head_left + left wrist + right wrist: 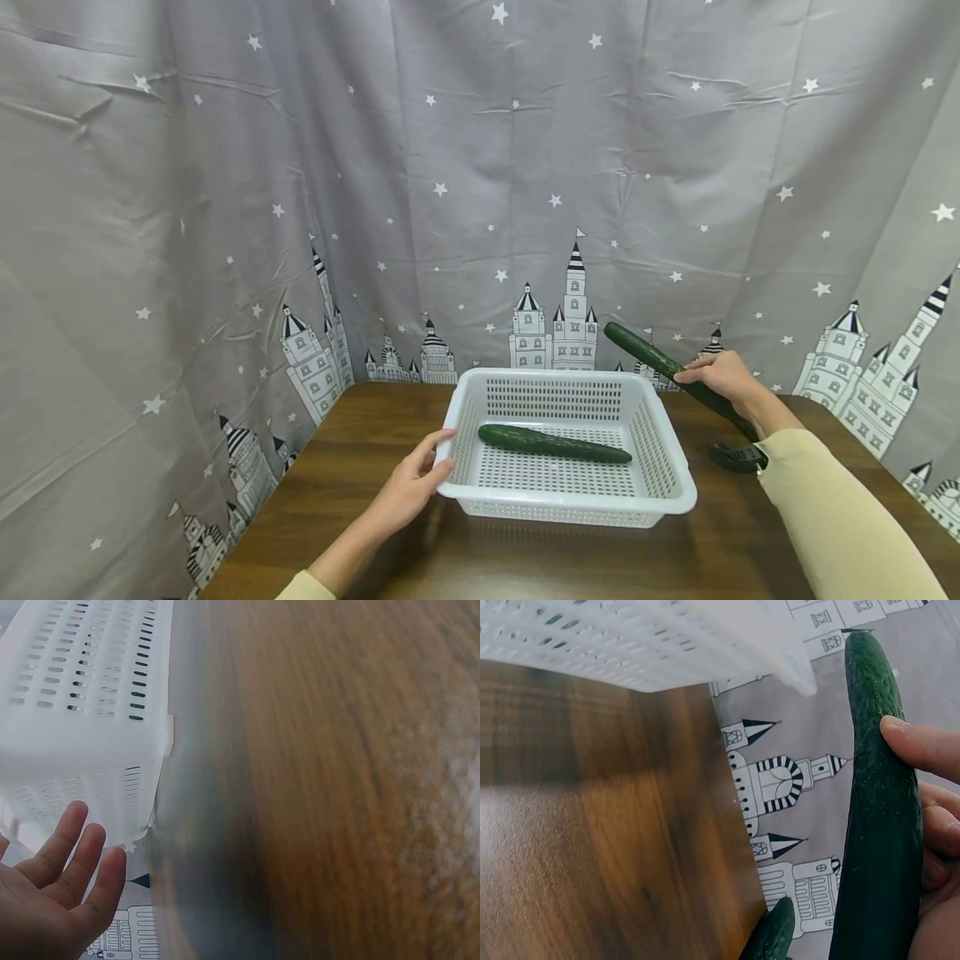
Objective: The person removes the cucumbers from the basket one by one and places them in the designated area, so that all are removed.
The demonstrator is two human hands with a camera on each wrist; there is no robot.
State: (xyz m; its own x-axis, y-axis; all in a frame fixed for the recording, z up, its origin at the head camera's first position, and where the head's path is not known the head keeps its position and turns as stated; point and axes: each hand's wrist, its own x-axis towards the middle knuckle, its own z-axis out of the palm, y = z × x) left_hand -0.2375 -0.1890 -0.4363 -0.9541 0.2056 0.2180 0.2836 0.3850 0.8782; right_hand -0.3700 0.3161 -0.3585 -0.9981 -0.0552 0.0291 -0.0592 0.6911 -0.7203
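A white perforated plastic basket (pixel 566 504) stands on the table with a dark green cucumber (pixel 555 443) lying inside. At its left rim, my left hand (pixel 408 483) touches the edge with index finger and thumb; in the left wrist view the other fingers (pixel 96 866) look loosely extended beside the basket wall. Beyond the basket's right side, my right hand (pixel 720 379) grips a second cucumber (pixel 637 348), tilted with its far end up to the left. In the right wrist view, thumb and curled fingers hold this cucumber (pixel 877 810) above the table.
Another cucumber's tip (pixel 774 930) shows low in the right wrist view, near the table edge. The brown wooden table (pixel 360 442) backs onto a grey curtain (pixel 465 167) printed with stars and castles. A black strap-like piece (pixel 738 457) sits by my right wrist.
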